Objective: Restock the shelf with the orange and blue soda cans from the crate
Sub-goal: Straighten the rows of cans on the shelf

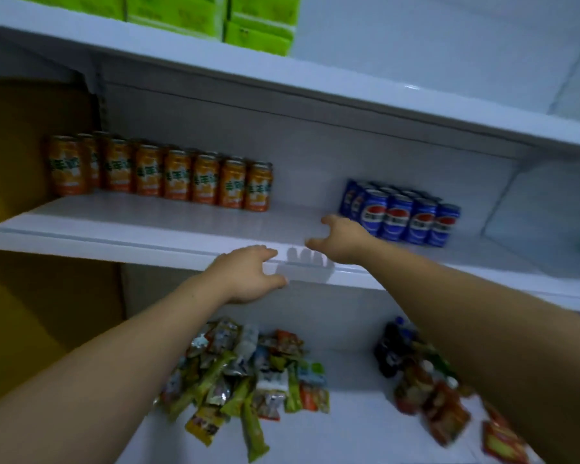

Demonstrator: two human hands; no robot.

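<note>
Left grip (248, 272), right grip (342, 239) spread empty at shelf (148, 222) — front rows: eight orange cans (178, 179), four blue cans (397, 217).

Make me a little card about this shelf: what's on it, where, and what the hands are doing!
orange cans: upright row, left side of the middle shelf
blue cans: upright cluster, right side of the same shelf
between them: bare shelf
left hand: empty, at the shelf's front edge
right hand: empty, over the shelf beside the blue cans
top shelf: green boxes
bottom shelf: pile of snack packets
</note>
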